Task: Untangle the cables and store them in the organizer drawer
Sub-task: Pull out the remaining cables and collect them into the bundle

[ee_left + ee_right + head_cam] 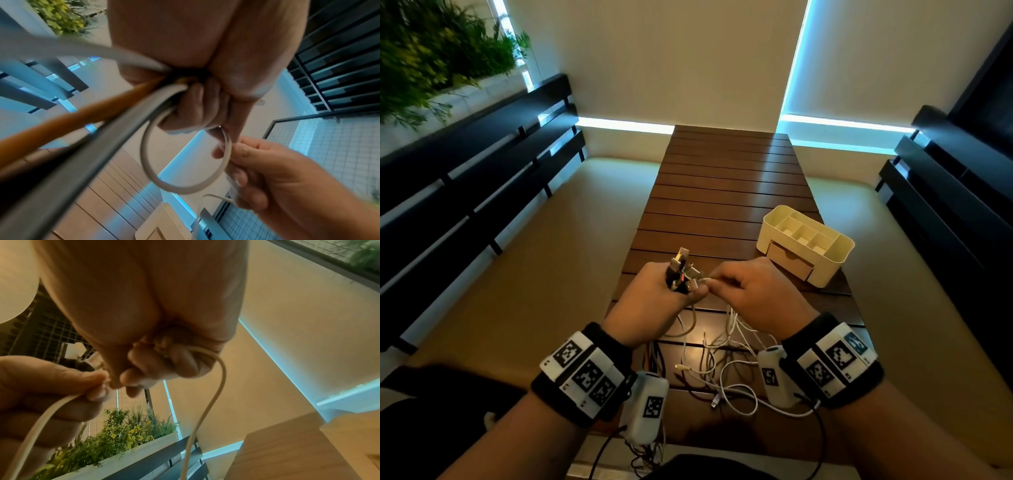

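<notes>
While the left hand is curled in a fist around a bundle of cables, their plug ends stick up out of the top of the fist, above the table. From the left wrist view the fingers are wrapped tight around several cords: a white one, an orange one and a grey one, and a white loop hangs below the fist. The right hand is just beside the left, almost touching it, and pinches a thin white cable between thumb and fingertips; in the right wrist view that cable curves out of the curled fingers and drops downward. The rest of the cords lie in a loose tangle on the near end of the table, below and between the wrists, with white loops crossing darker ones. The organizer, cream-coloured with open compartments on top, stands on the table to the right, beyond the right hand and apart from it. Its drawer is in the side facing the person; whether it is fully shut I cannot tell. Dark slatted benches run along both sides, and green plants are at the upper left.
</notes>
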{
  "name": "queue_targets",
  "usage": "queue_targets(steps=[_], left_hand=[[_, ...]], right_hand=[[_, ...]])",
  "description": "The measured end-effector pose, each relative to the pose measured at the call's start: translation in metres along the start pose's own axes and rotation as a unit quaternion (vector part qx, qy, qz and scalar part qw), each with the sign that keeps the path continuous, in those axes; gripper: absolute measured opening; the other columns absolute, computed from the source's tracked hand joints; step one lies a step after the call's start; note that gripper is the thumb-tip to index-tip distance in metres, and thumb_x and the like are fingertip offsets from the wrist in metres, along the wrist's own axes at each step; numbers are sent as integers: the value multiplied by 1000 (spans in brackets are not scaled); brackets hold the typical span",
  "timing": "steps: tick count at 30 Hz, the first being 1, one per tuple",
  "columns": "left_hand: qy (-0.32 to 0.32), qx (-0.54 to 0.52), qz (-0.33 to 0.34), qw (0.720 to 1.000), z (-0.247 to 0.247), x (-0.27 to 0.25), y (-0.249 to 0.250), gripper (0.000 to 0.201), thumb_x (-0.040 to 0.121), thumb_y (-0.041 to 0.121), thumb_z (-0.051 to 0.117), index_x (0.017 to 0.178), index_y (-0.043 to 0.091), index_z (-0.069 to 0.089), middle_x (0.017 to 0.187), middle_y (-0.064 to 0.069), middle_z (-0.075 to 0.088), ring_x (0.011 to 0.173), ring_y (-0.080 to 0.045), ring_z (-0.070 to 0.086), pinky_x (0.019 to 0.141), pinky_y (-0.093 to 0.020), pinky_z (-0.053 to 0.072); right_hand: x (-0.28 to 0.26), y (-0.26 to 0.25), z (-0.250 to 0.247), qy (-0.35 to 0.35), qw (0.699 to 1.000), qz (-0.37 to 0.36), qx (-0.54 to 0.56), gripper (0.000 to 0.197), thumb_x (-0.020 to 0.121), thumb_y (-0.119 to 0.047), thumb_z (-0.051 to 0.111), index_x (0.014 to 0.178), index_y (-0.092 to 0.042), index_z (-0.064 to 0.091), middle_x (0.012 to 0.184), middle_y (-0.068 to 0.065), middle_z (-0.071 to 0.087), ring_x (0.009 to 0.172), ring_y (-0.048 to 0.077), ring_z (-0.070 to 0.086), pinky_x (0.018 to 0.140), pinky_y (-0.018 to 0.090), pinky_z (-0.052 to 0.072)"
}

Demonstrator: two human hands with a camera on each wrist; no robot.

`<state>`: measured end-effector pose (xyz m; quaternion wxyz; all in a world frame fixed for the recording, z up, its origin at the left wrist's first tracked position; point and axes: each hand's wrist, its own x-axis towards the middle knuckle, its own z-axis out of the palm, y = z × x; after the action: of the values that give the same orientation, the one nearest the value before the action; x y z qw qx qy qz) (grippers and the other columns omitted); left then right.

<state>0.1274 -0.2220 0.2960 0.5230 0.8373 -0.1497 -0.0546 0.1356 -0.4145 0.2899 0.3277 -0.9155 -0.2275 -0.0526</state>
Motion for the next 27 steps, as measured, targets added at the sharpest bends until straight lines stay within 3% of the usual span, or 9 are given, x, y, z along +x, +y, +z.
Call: queue_targets(steps=[3,7,9,11,14,17,20,24,27], left_hand=[[43,-72,-3,996,-9,-5,4,23,91,22,68,71,13,62,48,11,49,43,-1,41,48,-18,37],[89,-128,-28,987,-22,-9,-4,33,90,25,68,62,15,52,50,3,42,41,-11,37,45,-25,37],[95,-132,-52,985,-22,-9,-11,37,89,28,69,61,15,48,52,0,39,42,-12,34,46,-27,35],[89,-125,-68,986,-21,-10,-15,38,86,33,71,63,14,47,52,2,38,42,-11,33,46,-28,34],[106,-108,-63,987,-19,-12,-15,41,74,40,77,72,5,55,50,10,44,42,-4,37,46,-23,35],[158,-95,-43,982,-22,-12,-11,46,70,44,76,86,2,66,48,15,53,42,2,43,50,-21,37],[170,-88,-22,981,-21,-11,-6,52,67,50,74,87,4,66,49,16,53,43,2,43,51,-21,38],[147,-61,18,987,-13,-5,3,59,66,54,74,91,2,69,64,3,59,53,0,50,53,-15,43],[97,-31,51,993,-10,-1,6,62,70,53,72,94,-4,69,79,-20,67,65,-21,59,61,-26,48]], right_hand=[[-5,10,3,16,997,33,64,26,99,-36,53,84,-21,68,64,-3,61,58,13,56,54,22,44],[-12,23,8,15,997,56,53,21,100,-33,52,93,-22,69,77,-8,64,71,6,59,66,27,50],[-12,21,9,19,997,53,54,16,100,-30,54,96,-24,68,80,-11,63,75,4,58,67,24,48],[-11,18,7,28,998,45,44,12,99,-28,55,96,-25,67,79,-14,60,74,2,56,65,17,41],[-10,19,4,23,999,37,14,12,98,-29,57,93,-24,68,78,-17,57,75,-1,54,65,14,37],[-12,22,5,-6,999,28,-44,16,98,-29,57,93,-21,69,79,-17,55,77,2,52,70,19,35],[-12,23,9,-20,995,7,-94,17,99,-29,56,93,-20,69,82,-16,55,80,6,49,74,24,32],[-5,13,11,-16,992,-42,-117,19,98,-32,56,90,-20,68,82,-14,53,80,6,44,72,24,29],[-1,3,12,-28,990,-74,-116,20,99,-33,53,95,-21,68,87,-11,57,84,8,46,75,27,32]])
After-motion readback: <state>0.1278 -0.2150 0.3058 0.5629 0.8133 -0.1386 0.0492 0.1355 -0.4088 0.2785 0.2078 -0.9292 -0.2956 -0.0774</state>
